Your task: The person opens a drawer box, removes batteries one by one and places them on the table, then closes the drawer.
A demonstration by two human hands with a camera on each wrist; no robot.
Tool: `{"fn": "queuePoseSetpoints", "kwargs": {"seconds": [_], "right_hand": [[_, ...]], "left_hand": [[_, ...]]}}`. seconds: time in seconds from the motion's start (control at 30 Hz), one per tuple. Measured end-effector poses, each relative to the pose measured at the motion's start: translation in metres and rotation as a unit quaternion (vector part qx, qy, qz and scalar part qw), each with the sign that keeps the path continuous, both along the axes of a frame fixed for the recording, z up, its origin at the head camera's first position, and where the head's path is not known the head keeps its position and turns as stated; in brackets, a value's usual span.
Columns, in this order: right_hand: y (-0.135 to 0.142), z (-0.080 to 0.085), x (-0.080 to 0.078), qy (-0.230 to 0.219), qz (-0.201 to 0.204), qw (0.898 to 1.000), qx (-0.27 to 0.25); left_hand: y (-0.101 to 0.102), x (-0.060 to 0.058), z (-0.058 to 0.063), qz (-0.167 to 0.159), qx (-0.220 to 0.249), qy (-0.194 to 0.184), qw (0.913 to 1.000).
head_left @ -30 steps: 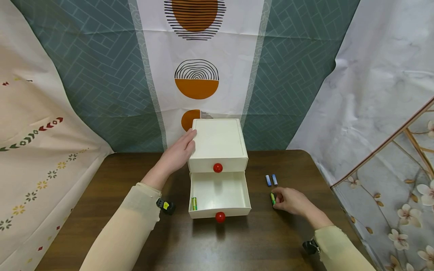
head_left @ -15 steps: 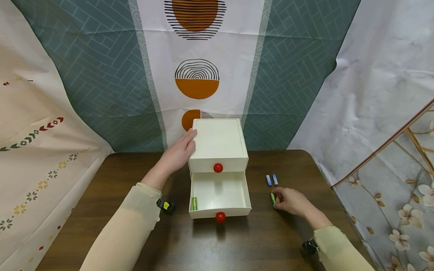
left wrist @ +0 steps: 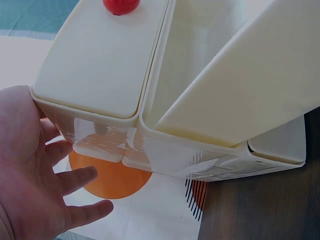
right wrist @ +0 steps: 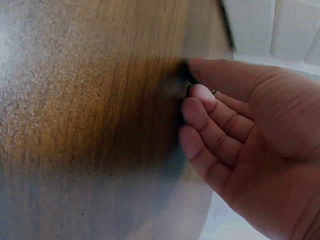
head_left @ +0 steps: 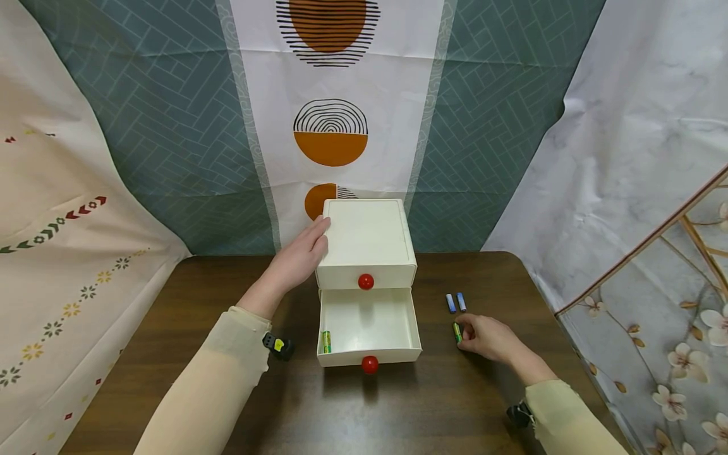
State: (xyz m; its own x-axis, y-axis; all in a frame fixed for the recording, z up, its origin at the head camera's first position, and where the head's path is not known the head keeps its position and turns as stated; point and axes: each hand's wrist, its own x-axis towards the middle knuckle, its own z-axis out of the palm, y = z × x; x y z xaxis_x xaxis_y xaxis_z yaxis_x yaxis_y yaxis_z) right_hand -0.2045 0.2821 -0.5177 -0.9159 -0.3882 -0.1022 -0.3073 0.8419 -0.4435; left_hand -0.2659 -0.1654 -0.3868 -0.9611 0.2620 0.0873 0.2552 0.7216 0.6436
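Note:
A small white drawer cabinet (head_left: 366, 237) stands on the table, its lower drawer (head_left: 392, 322) pulled out. My left hand (head_left: 298, 256) rests against the cabinet's left side and top edge; in the left wrist view that hand (left wrist: 35, 170) has its fingers spread loosely beside the cabinet's wall. Inside the drawer's front left corner lies a green battery (head_left: 326, 342). Right of the cabinet, my right hand (head_left: 489, 338) pinches another green battery (head_left: 457, 332) at the tabletop. In the right wrist view, the curled right hand (right wrist: 240, 125) mostly hides that battery.
Two blue batteries (head_left: 450, 303) lie side by side on the brown table (head_left: 398, 417), just beyond the right hand. Red round knobs (head_left: 366, 282) stick out from both drawer fronts. A patterned cloth (head_left: 483, 126) hangs behind the table.

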Motion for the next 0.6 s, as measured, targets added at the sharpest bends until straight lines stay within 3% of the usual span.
{"fn": "queuePoseSetpoints", "kwargs": {"seconds": [0.6], "right_hand": [[-0.002,-0.0007,0.0001,0.005,-0.007,1.0,-0.001]], "left_hand": [[0.0003,0.0,0.0001,0.003,-0.004,-0.001,1.0]]}}
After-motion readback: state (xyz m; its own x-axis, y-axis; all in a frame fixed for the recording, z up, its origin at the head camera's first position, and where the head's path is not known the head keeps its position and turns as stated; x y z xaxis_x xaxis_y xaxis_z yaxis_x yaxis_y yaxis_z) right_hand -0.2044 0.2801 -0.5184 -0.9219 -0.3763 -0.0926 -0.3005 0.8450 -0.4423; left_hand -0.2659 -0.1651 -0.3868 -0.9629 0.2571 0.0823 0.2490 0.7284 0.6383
